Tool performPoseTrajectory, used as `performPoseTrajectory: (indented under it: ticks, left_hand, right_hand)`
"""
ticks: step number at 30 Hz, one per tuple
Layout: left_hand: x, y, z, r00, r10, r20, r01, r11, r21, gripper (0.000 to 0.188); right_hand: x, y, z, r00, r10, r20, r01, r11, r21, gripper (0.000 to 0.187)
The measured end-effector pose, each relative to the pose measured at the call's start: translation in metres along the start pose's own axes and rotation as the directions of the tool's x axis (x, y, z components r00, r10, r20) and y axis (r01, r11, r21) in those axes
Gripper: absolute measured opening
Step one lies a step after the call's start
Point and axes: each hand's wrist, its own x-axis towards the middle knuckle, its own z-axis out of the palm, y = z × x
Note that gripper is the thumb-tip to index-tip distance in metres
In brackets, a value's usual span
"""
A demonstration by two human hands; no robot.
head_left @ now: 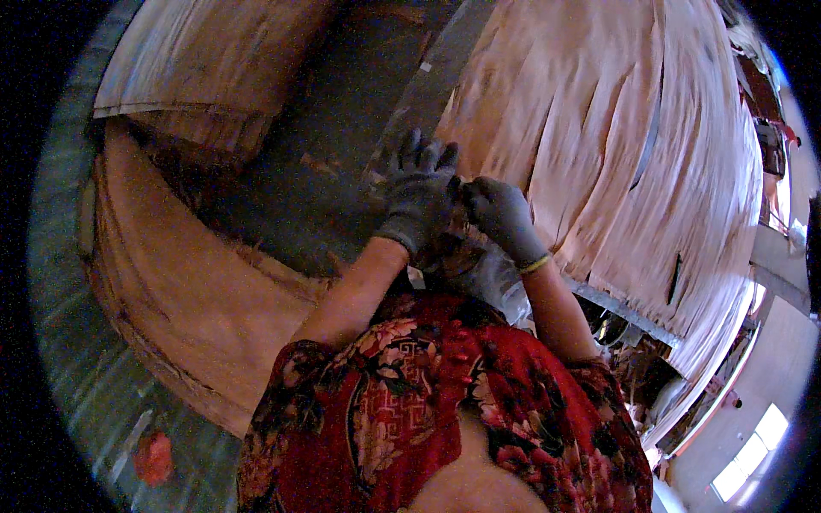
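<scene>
Both my hands wear grey gloves and are raised close together in front of my body. My left hand [416, 192] is open, its fingers spread and pointing away from me. Right beside it, my right hand [505, 218] is closed, knuckles up, with its fingertips near the thumb side of the left glove. Whatever those fingers pinch, if anything, is too dark to make out. A yellow cuff edge shows at the right wrist. Nearest to the right hand lies a broad spread of thin wood veneer sheets [590, 128], split lengthwise in places.
To the left, a curved stack of veneer [205, 316] lies low, and another veneer stack [214, 60] stands farther off. Between the stacks stretches a dark floor [316, 162]. A red object [154, 457] rests at lower left. A bright window [753, 453] shows at far right.
</scene>
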Motion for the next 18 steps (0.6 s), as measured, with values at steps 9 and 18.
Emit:
performPoseTrajectory:
  ticks: [9, 18]
  left_hand:
    - [-0.062, -0.023, -0.049, 0.984, -0.174, 0.02, 0.175, 0.981, -0.084, 0.062]
    - [-0.088, -0.026, -0.02, 0.994, 0.095, -0.054, -0.097, 0.994, -0.041, 0.069]
  right_hand:
    - [-0.002, -0.008, -0.022, 0.975, 0.052, 0.215, -0.149, 0.87, 0.47, 0.023]
    - [0.021, -0.019, 0.0, 0.989, -0.065, 0.135, 0.051, 0.993, 0.106, 0.03]
